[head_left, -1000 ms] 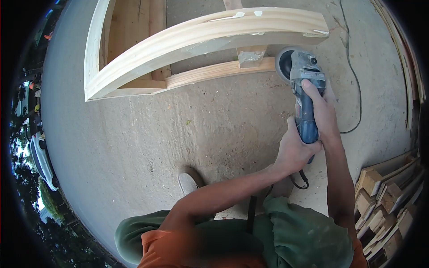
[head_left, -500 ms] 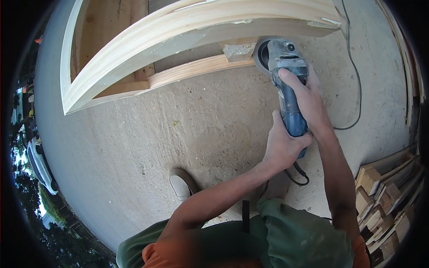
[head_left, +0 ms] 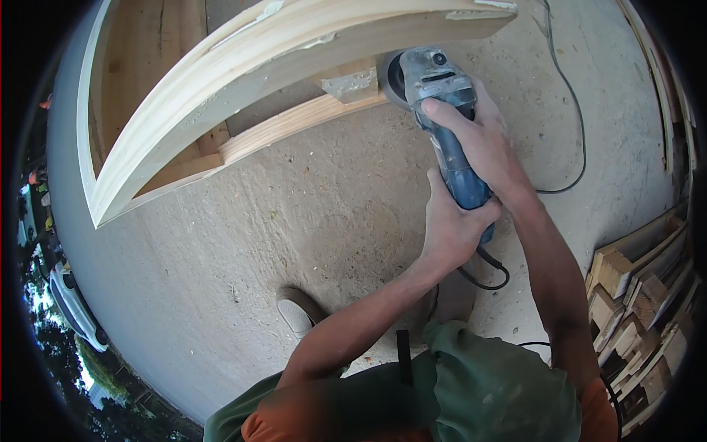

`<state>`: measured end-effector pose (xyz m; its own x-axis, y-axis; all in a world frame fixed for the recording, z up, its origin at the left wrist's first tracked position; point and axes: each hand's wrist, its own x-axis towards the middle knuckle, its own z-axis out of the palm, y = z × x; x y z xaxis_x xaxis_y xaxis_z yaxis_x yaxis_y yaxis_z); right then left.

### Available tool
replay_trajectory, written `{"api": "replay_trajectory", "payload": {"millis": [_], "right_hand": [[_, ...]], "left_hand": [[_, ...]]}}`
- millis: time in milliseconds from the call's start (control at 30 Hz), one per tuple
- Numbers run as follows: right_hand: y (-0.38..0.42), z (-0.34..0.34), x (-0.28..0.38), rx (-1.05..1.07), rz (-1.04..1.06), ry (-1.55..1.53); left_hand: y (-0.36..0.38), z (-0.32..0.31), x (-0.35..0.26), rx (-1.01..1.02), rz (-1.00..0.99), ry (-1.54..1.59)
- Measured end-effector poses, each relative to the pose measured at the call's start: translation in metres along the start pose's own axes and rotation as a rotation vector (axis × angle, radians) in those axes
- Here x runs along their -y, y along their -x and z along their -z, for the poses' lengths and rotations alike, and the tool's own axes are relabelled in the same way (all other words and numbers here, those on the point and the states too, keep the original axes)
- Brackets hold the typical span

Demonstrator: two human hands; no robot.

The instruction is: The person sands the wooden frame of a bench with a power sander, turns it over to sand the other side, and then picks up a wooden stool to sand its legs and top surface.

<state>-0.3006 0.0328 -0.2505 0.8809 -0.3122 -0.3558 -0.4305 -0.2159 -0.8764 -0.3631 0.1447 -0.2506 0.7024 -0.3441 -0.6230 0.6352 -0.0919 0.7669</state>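
A blue and grey angle grinder (head_left: 454, 158) is held in both my hands, with its round disc (head_left: 396, 79) at the upper left. My left hand (head_left: 458, 225) wraps round the rear of the body, near the cord. Further forward, my right hand (head_left: 479, 136) grips the body just behind the grey head. The disc is beside the end of a light wooden block (head_left: 352, 84) on the curved wooden frame (head_left: 243, 88); whether they touch I cannot tell. Whitish patches show on the block and along the frame's curved edge.
Stacked wood offcuts (head_left: 641, 302) lie at the right, below long boards (head_left: 652, 81). A black cable (head_left: 582, 132) runs over the concrete floor (head_left: 221, 250). My shoe (head_left: 298, 309) is at the lower middle. A white car (head_left: 74, 306) stands outside at the far left.
The grinder and both my hands have shifted left and slightly up in view. The frame also appears further left and tilted more, as the camera view has turned. Both hands keep their grip.
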Motion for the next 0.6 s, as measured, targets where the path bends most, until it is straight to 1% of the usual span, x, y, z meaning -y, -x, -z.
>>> {"api": "replay_trajectory", "payload": {"millis": [100,233,300,433,533,600], "right_hand": [[-0.006,0.000,-0.002,0.018,0.036,0.015],[-0.014,0.000,-0.005,0.002,0.027,0.020],[-0.012,0.000,-0.003,0.037,0.001,0.037],[0.001,0.002,-0.009,0.048,-0.028,0.061],[0.001,0.000,-0.013,0.027,0.010,0.060],[-0.005,0.000,-0.012,0.021,-0.002,0.043]], "left_hand": [[-0.005,0.000,0.005,0.005,-0.030,0.035],[-0.012,-0.002,0.003,0.023,-0.033,0.064],[-0.010,-0.002,0.006,0.017,-0.049,0.084],[0.003,-0.007,0.010,0.002,-0.050,0.063],[0.001,-0.006,0.013,-0.022,-0.065,0.025],[-0.007,-0.002,0.011,0.038,-0.067,0.088]]}}
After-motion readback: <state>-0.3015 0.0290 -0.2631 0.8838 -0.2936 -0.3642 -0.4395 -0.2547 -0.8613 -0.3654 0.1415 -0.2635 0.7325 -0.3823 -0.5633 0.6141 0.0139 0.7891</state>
